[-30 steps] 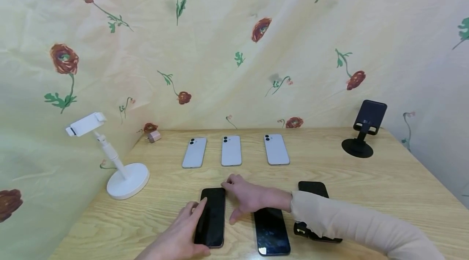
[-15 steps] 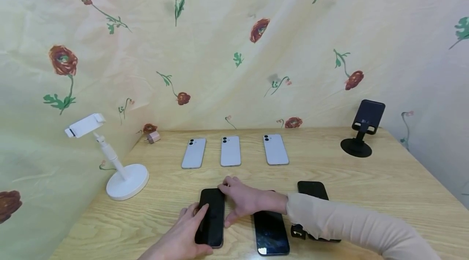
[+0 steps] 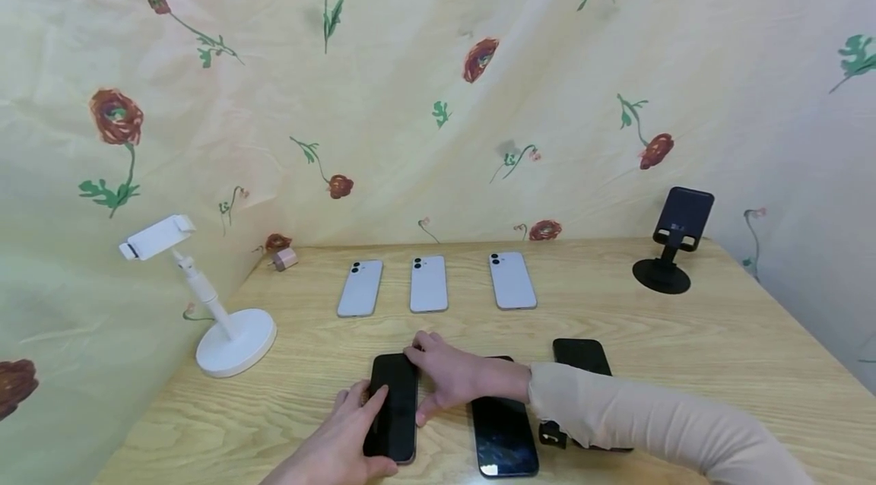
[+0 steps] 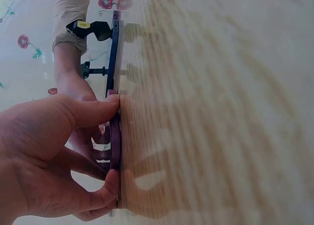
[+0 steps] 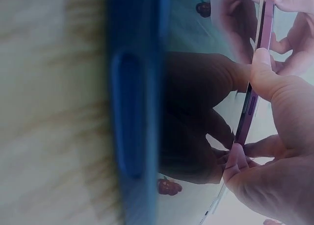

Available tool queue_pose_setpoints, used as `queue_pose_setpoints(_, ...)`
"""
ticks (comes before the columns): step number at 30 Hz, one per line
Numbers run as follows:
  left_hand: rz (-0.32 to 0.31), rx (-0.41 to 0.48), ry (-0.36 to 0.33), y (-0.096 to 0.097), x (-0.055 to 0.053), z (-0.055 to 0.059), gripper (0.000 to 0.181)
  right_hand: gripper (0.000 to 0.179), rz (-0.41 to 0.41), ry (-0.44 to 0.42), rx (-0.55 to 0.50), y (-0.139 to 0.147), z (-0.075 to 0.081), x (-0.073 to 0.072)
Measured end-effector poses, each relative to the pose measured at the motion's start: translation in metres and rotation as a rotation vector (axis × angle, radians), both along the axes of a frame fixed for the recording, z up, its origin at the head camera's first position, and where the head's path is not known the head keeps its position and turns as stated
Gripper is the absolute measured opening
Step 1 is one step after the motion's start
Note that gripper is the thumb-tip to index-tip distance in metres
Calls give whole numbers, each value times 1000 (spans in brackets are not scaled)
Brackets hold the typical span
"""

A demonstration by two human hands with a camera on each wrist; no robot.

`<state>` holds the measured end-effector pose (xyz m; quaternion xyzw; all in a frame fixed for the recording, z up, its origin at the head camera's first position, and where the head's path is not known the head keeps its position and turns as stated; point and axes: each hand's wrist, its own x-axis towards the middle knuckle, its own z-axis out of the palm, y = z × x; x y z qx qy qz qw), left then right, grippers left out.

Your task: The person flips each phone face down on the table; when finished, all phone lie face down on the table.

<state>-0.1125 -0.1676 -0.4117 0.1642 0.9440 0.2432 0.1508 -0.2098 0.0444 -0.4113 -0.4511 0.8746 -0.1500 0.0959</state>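
Observation:
A black-screened smartphone [image 3: 398, 420] with a purple frame lies face up on the table at front centre. My left hand [image 3: 342, 435] grips its left and near side, with the index finger over the screen. In the left wrist view, the thumb and fingertips hold the purple edge [image 4: 115, 144]. My right hand [image 3: 452, 375] spans the phone's right side, its fingers at the far right corner and thumb lower down. The right wrist view shows that thumb and a finger on the phone's side [image 5: 251, 105]. A second dark smartphone [image 3: 505, 435] lies under the right forearm.
A third dark smartphone [image 3: 582, 354] is partly hidden by the beige sleeve [image 3: 630, 409]. Three pale smartphones [image 3: 360, 288] lie face down in a row farther back. A white phone stand [image 3: 236, 344] and pink charger [image 3: 284, 258] are left; a black phone stand [image 3: 661, 276] is back right.
My right hand has moved slightly left, and its thumb has come in against the phone's right edge. The left hand keeps its hold. The view has shifted a little.

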Motion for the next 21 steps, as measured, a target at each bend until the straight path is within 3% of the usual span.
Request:
queue_pose_setpoints(5,-18,-2,17,1,1,0,93,96,21,24,-11,0,-1,1)
queue_pose_setpoints(21,2,-1,-32,1,0,0,92,97,32,31,7,1,-1,2)
